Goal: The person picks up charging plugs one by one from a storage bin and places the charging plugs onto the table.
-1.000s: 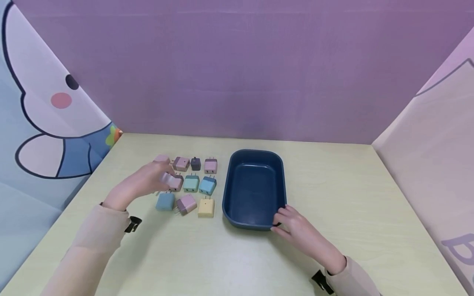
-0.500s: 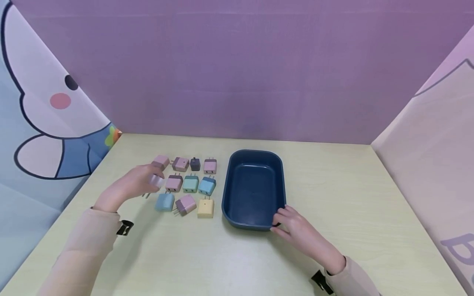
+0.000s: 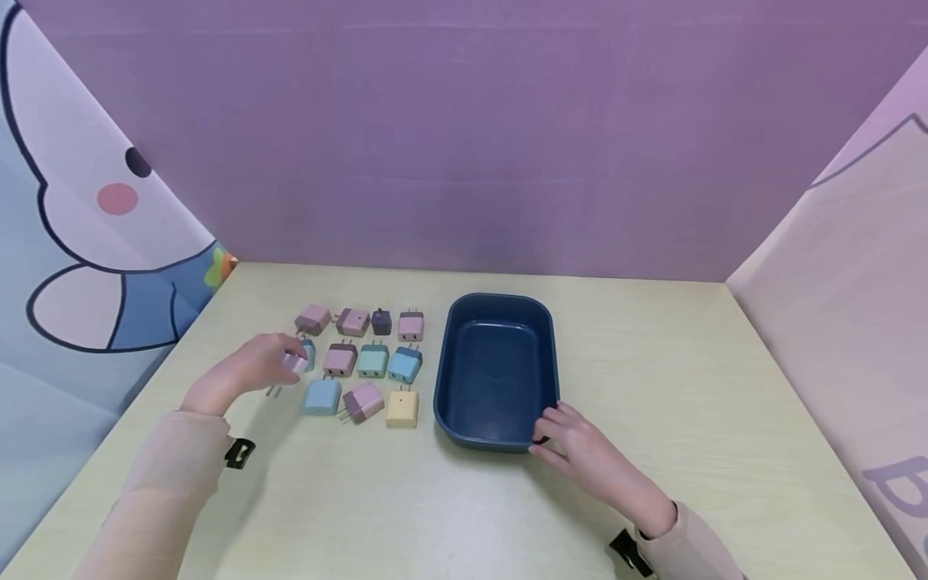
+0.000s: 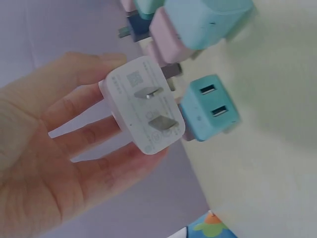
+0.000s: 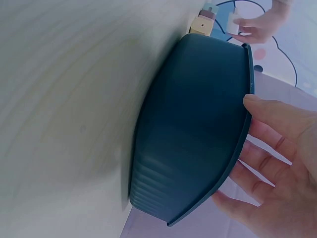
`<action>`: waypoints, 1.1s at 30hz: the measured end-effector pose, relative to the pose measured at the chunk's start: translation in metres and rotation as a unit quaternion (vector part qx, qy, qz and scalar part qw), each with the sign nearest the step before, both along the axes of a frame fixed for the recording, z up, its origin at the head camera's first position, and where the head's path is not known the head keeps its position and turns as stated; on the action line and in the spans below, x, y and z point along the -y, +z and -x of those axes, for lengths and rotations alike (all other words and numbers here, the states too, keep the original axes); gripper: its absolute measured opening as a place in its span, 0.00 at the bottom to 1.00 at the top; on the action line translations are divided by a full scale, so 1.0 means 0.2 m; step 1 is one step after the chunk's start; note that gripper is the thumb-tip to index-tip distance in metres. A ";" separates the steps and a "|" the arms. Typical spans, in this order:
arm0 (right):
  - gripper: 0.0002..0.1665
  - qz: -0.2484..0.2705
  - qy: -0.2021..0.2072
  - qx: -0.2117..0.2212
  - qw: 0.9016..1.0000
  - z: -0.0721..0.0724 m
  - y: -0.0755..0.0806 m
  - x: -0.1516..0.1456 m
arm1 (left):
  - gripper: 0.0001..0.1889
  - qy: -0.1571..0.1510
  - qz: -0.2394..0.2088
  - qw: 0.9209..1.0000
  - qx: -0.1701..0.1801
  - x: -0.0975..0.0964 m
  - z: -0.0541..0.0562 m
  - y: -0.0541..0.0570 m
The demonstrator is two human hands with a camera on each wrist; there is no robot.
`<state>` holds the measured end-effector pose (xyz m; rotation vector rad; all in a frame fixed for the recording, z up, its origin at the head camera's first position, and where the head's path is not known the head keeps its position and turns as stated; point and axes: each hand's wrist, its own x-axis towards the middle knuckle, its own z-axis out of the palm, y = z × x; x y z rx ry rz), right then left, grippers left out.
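My left hand (image 3: 250, 370) holds a white charger plug (image 4: 143, 106) by its sides, raised over the left edge of a group of chargers. Its two metal prongs face the left wrist camera. A teal charger (image 4: 209, 107) with two USB slots lies just beyond it; in the head view the hand partly covers that one. At the near right corner of a dark blue plastic bin (image 3: 496, 443), my right hand (image 3: 580, 451) pinches the rim, thumb outside. The right wrist view shows the thumb (image 5: 277, 111) on the rim and the other fingers on the inner side.
Rows of chargers stand left of the bin: pink (image 3: 340, 359), green (image 3: 373, 360), blue (image 3: 322, 397), yellow (image 3: 402, 408) and a small dark one (image 3: 381, 321). A purple backdrop (image 3: 478, 145) rises behind the table (image 3: 652, 362), with printed cloth (image 3: 87, 242) at the left.
My left hand has moved left with the white charger, away from the middle row, uncovering pink chargers and part of the teal one. The right hand and bin have stayed put.
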<state>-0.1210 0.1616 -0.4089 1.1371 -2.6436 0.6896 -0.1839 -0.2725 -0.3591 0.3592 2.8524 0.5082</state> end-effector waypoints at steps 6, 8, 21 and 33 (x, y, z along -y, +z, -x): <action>0.06 0.005 0.004 -0.005 1.000 0.00 0.00 0.00 | 0.15 0.005 0.005 1.000 0.027 0.01 0.00 -0.04; 0.06 0.003 0.004 -0.008 1.000 0.00 0.00 0.00 | 0.15 0.007 0.007 0.999 0.030 0.01 0.00 -0.05; 0.06 0.002 0.007 -0.013 1.000 0.01 0.00 0.00 | 0.17 0.024 0.020 0.998 0.055 0.03 0.03 -0.14; 0.06 0.005 0.009 -0.016 1.000 0.01 0.00 0.00 | 0.16 0.029 0.037 0.997 0.062 0.05 0.03 -0.20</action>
